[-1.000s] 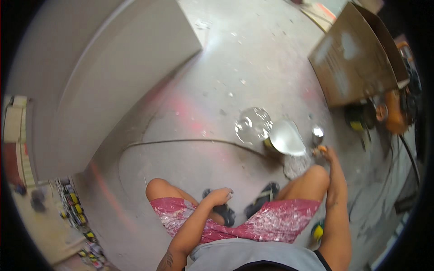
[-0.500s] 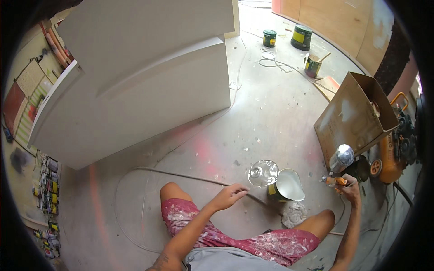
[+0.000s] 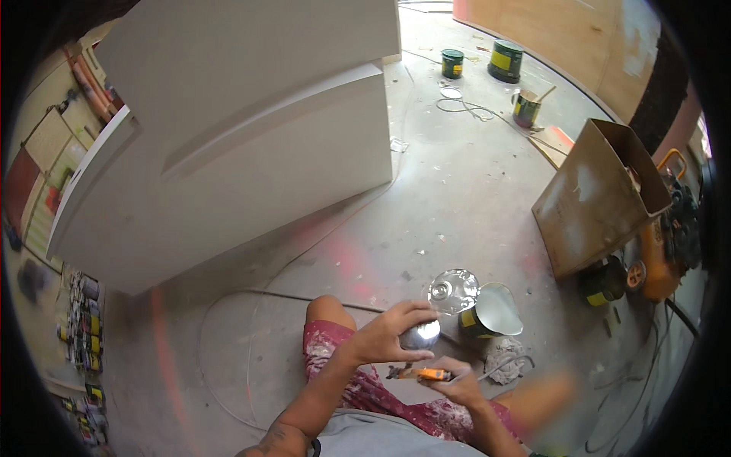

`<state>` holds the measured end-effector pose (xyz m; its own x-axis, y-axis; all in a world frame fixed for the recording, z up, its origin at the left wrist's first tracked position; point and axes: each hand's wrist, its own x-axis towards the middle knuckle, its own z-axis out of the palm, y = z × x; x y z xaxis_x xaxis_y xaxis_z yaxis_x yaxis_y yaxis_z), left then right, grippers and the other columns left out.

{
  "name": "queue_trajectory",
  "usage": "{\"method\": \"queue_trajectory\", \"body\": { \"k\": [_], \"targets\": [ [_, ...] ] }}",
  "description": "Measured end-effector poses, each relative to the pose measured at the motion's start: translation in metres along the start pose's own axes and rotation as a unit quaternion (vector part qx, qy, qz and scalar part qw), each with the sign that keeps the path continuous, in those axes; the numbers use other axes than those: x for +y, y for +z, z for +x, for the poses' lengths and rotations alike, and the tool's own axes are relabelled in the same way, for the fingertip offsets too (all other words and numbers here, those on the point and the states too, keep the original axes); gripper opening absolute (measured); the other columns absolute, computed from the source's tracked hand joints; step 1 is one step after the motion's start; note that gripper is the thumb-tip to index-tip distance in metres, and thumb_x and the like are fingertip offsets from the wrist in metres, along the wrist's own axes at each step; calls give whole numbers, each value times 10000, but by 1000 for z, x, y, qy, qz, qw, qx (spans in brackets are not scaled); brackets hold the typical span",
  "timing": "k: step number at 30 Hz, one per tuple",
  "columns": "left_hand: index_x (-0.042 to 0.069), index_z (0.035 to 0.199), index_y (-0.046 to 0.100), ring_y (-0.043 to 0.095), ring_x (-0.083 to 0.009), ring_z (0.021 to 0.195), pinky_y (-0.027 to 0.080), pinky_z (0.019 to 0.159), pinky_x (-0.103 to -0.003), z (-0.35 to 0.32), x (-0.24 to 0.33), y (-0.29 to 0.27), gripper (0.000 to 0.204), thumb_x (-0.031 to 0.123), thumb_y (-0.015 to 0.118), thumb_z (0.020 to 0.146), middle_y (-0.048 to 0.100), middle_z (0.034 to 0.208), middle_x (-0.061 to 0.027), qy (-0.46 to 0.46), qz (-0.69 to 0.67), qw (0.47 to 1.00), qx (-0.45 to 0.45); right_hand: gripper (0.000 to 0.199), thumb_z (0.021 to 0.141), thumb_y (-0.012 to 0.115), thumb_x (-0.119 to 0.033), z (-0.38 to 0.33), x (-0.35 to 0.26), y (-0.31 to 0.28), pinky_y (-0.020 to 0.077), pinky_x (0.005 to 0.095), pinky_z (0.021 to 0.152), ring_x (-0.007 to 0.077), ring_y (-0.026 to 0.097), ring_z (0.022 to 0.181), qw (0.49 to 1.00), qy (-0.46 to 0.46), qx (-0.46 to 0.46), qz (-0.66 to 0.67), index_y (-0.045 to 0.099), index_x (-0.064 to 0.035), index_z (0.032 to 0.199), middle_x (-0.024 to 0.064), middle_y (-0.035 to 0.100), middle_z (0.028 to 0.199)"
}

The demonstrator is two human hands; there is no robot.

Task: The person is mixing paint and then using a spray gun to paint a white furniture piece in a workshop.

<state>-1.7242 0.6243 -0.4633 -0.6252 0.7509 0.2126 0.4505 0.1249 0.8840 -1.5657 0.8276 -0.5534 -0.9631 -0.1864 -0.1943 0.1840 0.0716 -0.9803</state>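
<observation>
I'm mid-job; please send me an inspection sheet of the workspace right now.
Surface: grey floor, pink marks and pale specks.
Job's things: silver cup, close to orange spray gun; whether joined is unclear.
Clutter: open can with white contents, clear disc, crumpled rag.
Left grip: around the silver cup.
Right grip: holding the orange spray gun.
Cables: hose curving over the floor.
Surroundings: white panelled unit front left; cardboard box and orange compressor right.

A person's left hand [image 3: 388, 335] curls around a silver cup [image 3: 420, 333] above the orange spray gun [image 3: 426, 374] gripped in the right hand [image 3: 459, 385], near an open can [image 3: 472, 324], a shiny disc [image 3: 454, 292] and a crumpled rag [image 3: 501, 356] on the floor [image 3: 457, 206]; a cardboard box [image 3: 582, 202] stands farther right.
</observation>
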Motion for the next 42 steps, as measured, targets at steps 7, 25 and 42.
{"method": "queue_trajectory", "body": {
  "k": [7, 25, 42],
  "targets": [
    [42, 1238, 666, 601, -309, 1153, 483, 993, -406, -34, -20, 6, 611, 125, 860, 665, 616, 1261, -156, 65, -89, 994, 20, 561, 772, 860, -116, 3, -8, -11, 458, 354, 1008, 259, 563, 1189, 970, -22, -234, -55, 643, -63, 1286, 123, 586, 1268],
    [89, 1451, 452, 609, -301, 1203, 474, 1045, -478, -3, -115, -30, 665, 603, 410, 1032, 583, 1304, -107, -136, -449, 830, 301, 452, 817, 771, -59, 29, 12, 13, 524, 333, 861, 251, 668, 1016, 983, -147, -54, -95, 696, -80, 1262, 140, 664, 1172],
    [46, 1251, 615, 737, -300, 888, 616, 710, -443, -47, -289, 159, 827, 782, 482, 900, 705, 1029, -127, -577, -358, 717, -154, 438, 815, 727, 37, -50, -20, -102, 509, 365, 981, 258, 670, 1106, 966, -53, 230, -102, 656, 34, 1247, 171, 705, 1201]
  ]
}}
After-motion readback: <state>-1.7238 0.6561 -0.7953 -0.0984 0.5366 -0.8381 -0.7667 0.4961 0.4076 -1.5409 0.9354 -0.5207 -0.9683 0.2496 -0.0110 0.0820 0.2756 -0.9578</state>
